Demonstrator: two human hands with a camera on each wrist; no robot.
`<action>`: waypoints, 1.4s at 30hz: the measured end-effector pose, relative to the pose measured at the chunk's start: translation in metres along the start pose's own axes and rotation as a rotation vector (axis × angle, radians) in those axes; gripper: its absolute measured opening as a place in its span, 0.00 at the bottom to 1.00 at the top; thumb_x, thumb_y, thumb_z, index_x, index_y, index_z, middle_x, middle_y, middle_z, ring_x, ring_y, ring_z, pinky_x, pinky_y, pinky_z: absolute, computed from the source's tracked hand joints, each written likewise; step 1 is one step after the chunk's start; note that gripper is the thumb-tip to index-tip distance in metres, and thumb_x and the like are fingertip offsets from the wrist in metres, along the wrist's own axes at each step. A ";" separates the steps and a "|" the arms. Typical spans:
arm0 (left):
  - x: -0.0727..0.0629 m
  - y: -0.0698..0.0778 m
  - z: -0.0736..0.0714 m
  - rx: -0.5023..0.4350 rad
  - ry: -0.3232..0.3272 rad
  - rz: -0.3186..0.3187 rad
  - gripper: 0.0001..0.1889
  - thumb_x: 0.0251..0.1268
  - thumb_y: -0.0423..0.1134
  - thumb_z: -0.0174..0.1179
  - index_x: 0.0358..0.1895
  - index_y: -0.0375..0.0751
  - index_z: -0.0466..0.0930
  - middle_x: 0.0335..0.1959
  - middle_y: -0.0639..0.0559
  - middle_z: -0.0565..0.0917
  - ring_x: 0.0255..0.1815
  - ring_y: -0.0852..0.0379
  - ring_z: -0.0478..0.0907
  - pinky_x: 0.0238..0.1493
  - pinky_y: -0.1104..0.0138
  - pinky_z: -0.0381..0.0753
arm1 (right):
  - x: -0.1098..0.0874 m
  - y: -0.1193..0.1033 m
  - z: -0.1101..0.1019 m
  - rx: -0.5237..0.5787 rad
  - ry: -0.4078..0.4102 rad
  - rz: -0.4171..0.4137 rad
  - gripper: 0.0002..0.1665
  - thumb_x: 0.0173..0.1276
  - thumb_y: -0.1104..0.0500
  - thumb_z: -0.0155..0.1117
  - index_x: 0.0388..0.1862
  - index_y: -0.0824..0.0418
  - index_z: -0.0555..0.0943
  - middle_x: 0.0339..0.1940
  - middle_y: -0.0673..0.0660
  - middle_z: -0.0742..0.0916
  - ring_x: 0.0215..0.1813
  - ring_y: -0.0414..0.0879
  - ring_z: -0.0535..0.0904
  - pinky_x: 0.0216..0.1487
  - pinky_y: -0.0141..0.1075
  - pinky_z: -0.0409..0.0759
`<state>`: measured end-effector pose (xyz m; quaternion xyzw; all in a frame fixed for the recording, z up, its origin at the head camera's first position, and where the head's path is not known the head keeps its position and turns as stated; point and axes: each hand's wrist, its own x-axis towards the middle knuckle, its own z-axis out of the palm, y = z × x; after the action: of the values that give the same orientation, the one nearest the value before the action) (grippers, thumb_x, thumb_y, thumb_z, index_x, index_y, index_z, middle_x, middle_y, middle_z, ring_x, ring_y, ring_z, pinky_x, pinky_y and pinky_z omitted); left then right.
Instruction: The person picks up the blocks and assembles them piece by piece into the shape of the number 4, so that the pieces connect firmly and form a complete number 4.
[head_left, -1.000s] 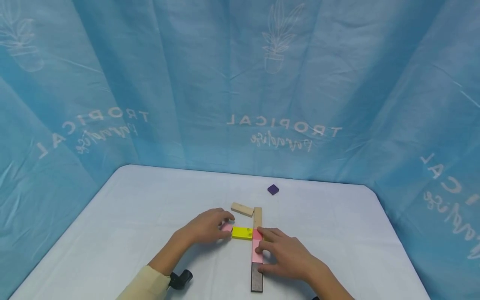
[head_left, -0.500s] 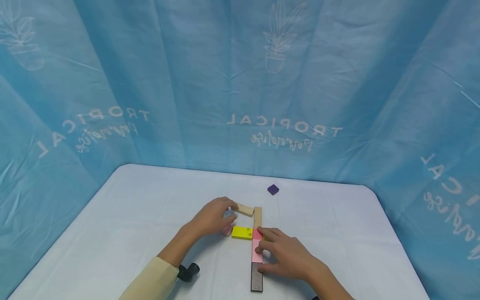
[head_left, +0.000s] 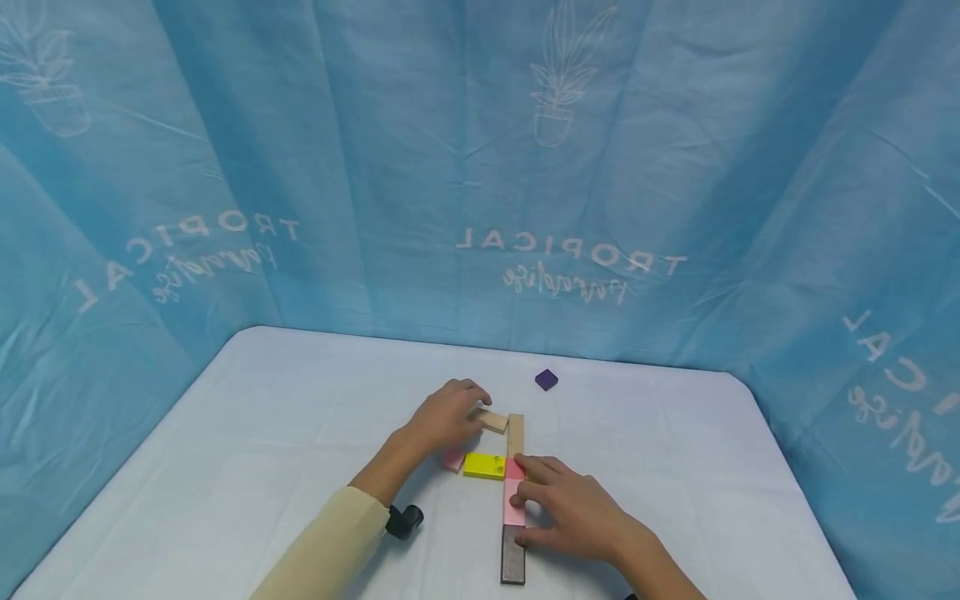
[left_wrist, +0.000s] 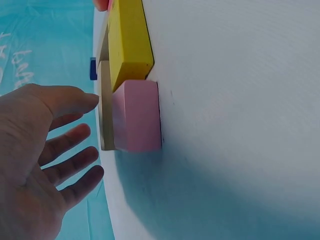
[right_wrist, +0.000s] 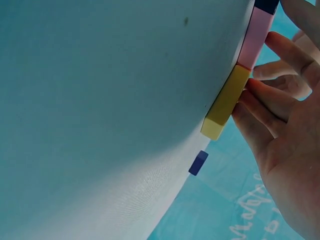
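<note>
My left hand (head_left: pixel 450 414) reaches over the table, fingers spread, at a slanted pale wooden block (head_left: pixel 493 421); in the left wrist view its thumb overlaps that block's edge and nothing is held. Just below it in the head view, a pink block (left_wrist: pixel 137 116) lies angled at the left end of a yellow block (head_left: pixel 483 466). My right hand (head_left: pixel 573 510) rests its fingertips along a column of blocks: a light pink block (head_left: pixel 513 512), a brighter pink block (head_left: pixel 513 469) and a dark grey block (head_left: pixel 513 567). An upright-running wooden block (head_left: pixel 515 434) tops the column.
A small purple block (head_left: pixel 547 380) lies apart near the table's back edge. The white-covered table (head_left: pixel 337 400) is ringed by a blue printed curtain (head_left: pixel 405 183). A black wrist-worn device (head_left: pixel 405 522) sits below my left sleeve (head_left: pixel 330 542).
My left hand has left the pink block and moved away and to the right, to the slanted wooden block. The pink block now lies turned. My right hand stays in place.
</note>
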<state>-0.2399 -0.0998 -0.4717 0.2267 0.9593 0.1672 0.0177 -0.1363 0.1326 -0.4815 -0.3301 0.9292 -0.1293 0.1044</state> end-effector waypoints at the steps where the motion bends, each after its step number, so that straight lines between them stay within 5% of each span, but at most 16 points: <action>1: 0.002 0.001 0.001 0.007 -0.012 -0.003 0.17 0.58 0.42 0.65 0.52 0.49 0.82 0.54 0.53 0.78 0.55 0.53 0.73 0.57 0.56 0.73 | 0.000 0.000 0.000 0.001 0.000 0.000 0.21 0.58 0.28 0.60 0.48 0.31 0.78 0.74 0.47 0.65 0.69 0.47 0.61 0.48 0.55 0.77; 15: 0.014 0.009 0.012 0.095 -0.099 -0.006 0.16 0.57 0.44 0.68 0.50 0.52 0.83 0.48 0.56 0.80 0.49 0.56 0.73 0.55 0.60 0.74 | 0.000 0.002 0.002 -0.002 0.001 0.000 0.21 0.58 0.28 0.60 0.47 0.30 0.78 0.74 0.47 0.64 0.70 0.47 0.61 0.45 0.56 0.78; 24: 0.016 0.010 0.012 0.143 -0.080 -0.006 0.16 0.58 0.47 0.66 0.50 0.52 0.82 0.42 0.57 0.80 0.41 0.58 0.72 0.51 0.61 0.76 | 0.000 0.002 0.002 0.003 -0.003 0.004 0.21 0.57 0.27 0.60 0.48 0.30 0.78 0.74 0.47 0.64 0.70 0.47 0.61 0.45 0.56 0.78; 42: 0.016 0.007 0.003 0.032 -0.062 -0.168 0.18 0.56 0.53 0.66 0.44 0.46 0.80 0.28 0.57 0.76 0.29 0.58 0.72 0.35 0.65 0.74 | 0.000 0.000 0.001 -0.003 0.005 0.004 0.22 0.57 0.28 0.61 0.49 0.31 0.78 0.74 0.47 0.65 0.70 0.47 0.60 0.47 0.56 0.77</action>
<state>-0.2513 -0.0860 -0.4713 0.1505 0.9765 0.1429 0.0579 -0.1358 0.1328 -0.4826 -0.3279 0.9304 -0.1284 0.1020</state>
